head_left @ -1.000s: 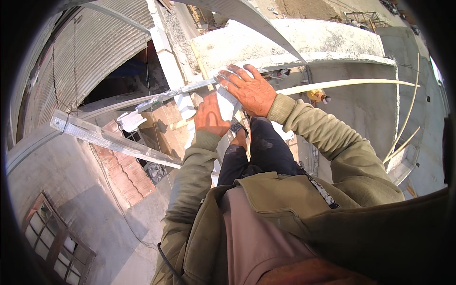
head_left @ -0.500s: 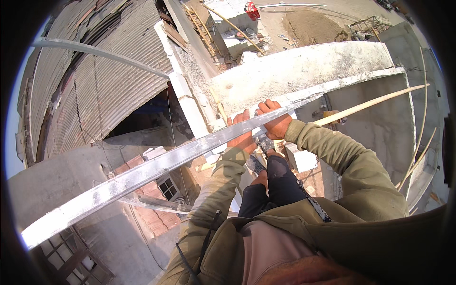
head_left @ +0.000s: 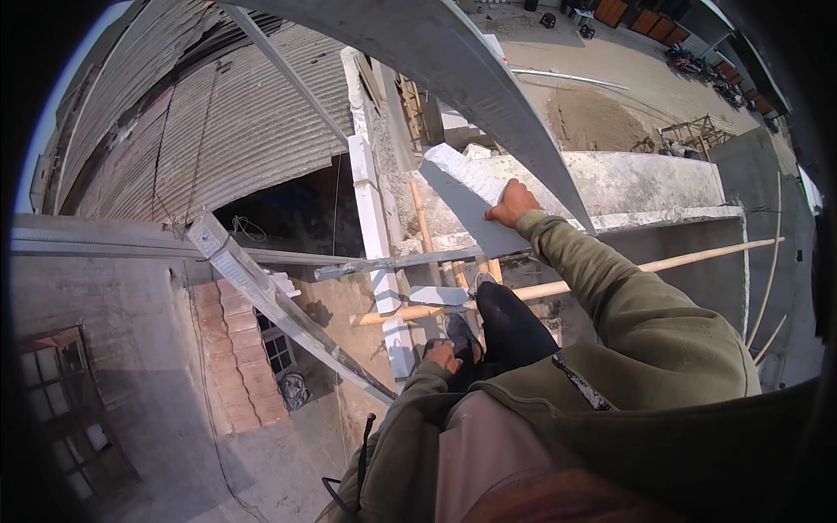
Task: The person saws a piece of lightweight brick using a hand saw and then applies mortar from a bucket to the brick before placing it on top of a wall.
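Observation:
My right hand (head_left: 514,206) is closed on the upper right edge of a pale lightweight concrete block (head_left: 471,199), thumb against its shaded face. The block sits tilted at the near end of a rough concrete slab (head_left: 602,174). Lower down, my left hand (head_left: 443,356) is beside my dark shoe (head_left: 462,336), close to the top of a white block wall (head_left: 398,344); its fingers are too small and dark to read. A broad grey metal profile (head_left: 462,74) crosses above the block. Below it, a thinner metal bar (head_left: 401,261) lies across the wall.
A slanting metal channel (head_left: 288,305) hangs left of my left hand. Bamboo poles (head_left: 680,264) run across near my feet. A corrugated roof (head_left: 253,105) rises at the left. Far below are a roof-tile awning (head_left: 235,349) and a sand heap (head_left: 593,118).
Both hands have let go of the long metal channel they were on. My right hand now grips the block, and my left hand has dropped toward my shoe. The view has shifted.

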The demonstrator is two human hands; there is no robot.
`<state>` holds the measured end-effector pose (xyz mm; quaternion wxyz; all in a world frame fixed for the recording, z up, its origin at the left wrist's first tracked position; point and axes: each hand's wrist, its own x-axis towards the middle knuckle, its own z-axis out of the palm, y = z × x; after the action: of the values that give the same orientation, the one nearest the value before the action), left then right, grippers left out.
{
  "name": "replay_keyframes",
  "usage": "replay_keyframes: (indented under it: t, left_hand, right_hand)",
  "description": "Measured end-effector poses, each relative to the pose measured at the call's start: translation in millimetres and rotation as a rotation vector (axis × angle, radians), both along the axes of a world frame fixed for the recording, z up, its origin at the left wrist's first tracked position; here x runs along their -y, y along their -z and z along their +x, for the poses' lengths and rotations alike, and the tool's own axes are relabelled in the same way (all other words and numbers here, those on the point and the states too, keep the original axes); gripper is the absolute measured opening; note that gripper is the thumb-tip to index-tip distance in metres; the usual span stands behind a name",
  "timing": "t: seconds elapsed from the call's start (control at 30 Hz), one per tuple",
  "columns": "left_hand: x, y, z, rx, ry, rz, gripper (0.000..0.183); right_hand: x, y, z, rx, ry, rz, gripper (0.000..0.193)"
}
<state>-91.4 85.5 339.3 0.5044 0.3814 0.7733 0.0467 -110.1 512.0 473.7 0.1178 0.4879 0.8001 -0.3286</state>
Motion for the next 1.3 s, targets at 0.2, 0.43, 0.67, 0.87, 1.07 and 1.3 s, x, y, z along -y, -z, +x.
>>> replay_keyframes:
  t: [0.2,0.43,0.67,0.87,1.07,1.3]
  left_hand:
    - [-4,35,48,-0.019,-0.338,-0.165,0.084]
    - [0,50,55,0.012,-0.456,-0.316,0.100]
    - [18,51,88,-0.053,-0.546,-0.143,0.092]
    - [34,58,115,-0.042,-0.615,-0.053,0.087]
    - [59,92,142,-0.160,-0.603,-0.077,0.083]
    - [64,95,140,-0.124,-0.645,0.065,0.082]
  right_hand:
    - [-29,98,-70,-0.006,0.126,-0.079,0.080]
    - [-6,166,-195,-0.096,0.026,-0.118,0.073]
    - [32,253,-286,-0.093,0.000,-0.200,0.076]
    - [66,324,-340,-0.091,0.133,-0.206,0.090]
    - [140,344,-368,-0.077,0.310,-0.139,0.101]
    - [149,375,-383,-0.067,0.276,-0.094,0.104]
